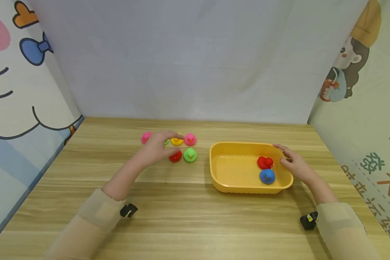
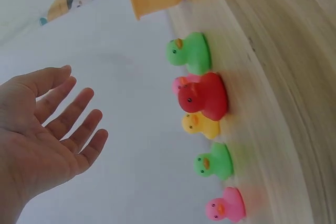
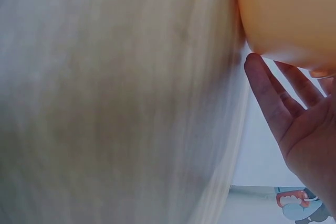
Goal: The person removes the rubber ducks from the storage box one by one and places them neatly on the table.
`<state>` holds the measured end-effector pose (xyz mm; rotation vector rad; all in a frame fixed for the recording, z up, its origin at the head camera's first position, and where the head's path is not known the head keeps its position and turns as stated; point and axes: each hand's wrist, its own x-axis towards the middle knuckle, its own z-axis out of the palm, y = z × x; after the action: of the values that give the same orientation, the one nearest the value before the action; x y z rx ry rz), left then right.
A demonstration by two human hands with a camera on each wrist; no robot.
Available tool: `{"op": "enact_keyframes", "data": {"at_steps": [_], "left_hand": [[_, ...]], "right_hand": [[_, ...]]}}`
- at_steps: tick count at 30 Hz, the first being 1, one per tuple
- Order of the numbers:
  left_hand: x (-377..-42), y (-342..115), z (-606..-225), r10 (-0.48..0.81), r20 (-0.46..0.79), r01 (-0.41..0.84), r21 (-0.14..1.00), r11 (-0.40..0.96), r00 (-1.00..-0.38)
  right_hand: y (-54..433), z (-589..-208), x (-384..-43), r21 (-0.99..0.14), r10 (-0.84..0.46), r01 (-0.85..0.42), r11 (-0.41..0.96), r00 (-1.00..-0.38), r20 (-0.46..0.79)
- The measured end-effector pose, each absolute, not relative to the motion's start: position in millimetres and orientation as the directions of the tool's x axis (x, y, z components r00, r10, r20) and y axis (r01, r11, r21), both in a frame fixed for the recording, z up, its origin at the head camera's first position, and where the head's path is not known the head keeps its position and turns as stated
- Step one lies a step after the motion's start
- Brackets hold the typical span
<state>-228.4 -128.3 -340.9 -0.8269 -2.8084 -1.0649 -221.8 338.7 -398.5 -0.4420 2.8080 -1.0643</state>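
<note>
My left hand [image 1: 153, 148] hovers above a group of toy ducks with its fingers spread and nothing in them. Below it are a red duck [image 1: 175, 156], a green duck [image 1: 190, 155], a yellow duck [image 1: 177, 140] and a pink duck [image 1: 190, 139]. Another pink duck [image 1: 146, 137] is at the far left; a second green duck [image 2: 213, 162], mostly covered in the head view, shows in the left wrist view. At the right end of a yellow tub [image 1: 243, 189], my right hand [image 1: 298, 168] touches the rim with loosely extended fingers. Inside lie a red duck [image 1: 264, 163] and a blue duck [image 1: 267, 176].
Everything stands on a wood-grain table [image 1: 182, 220]. A pale cloth [image 1: 188, 61] hangs behind its far edge, with printed panels at the left and right sides. Each wrist wears a small black camera [image 1: 128, 210].
</note>
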Motion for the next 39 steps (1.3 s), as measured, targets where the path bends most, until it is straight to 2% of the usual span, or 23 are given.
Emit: {"op": "enact_keyframes", "data": {"at_steps": [5,22,34,39], "left_hand": [[-219.5,-118.6,-330.5,0.439,0.216,0.468,0.628,0.622,-0.872],[-205.3,-86.8,-313.1,0.467,0.272,0.52,0.64,0.565,-0.841],[-199.5,-63.5,-304.0,0.526,0.328,0.594,0.64,0.487,-0.784],[-200.2,-51.4,-305.7,0.554,0.378,0.646,0.624,0.439,-0.742]], "right_hand": [[338.5,-398.3,-220.8,-0.664,-0.307,-0.233,0.71,-0.952,0.006],[339.7,-397.2,-220.3,-0.667,-0.3,-0.214,0.714,-0.954,-0.015],[339.2,-395.5,-219.7,-0.663,-0.286,-0.193,0.723,-0.958,-0.034],[339.6,-395.9,-219.0,-0.67,-0.29,-0.192,0.717,-0.956,-0.036]]}}
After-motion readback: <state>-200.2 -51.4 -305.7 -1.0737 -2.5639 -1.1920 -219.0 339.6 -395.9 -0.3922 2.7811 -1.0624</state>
